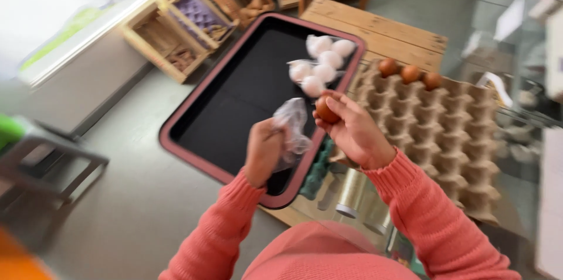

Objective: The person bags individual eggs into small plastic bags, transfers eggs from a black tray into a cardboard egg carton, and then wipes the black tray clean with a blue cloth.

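The right hand [352, 130] is gripping 1 brown egg [326, 110] between the thumb and fingertips, closed around it and holding it above the near rim of the black tray [234, 104]. The left hand [264, 151] is clenching a crumpled piece of clear plastic wrap [292, 127], which is sticking up from the fist just beside the egg. The 2 hands are close together but not touching; the egg is sitting slightly higher than the left hand and to its right.

The tray, black with a dark red rim, is lying on a wooden surface [387, 31]. About 5 wrapped white eggs [322, 66] are lying in a cluster at the tray's far corner, well apart from both hands. To the right of the tray, a cardboard egg carton [451, 139] is carrying 3 brown eggs [409, 72] in its far row. Wooden crates [187, 28] are standing on the floor beyond the tray.
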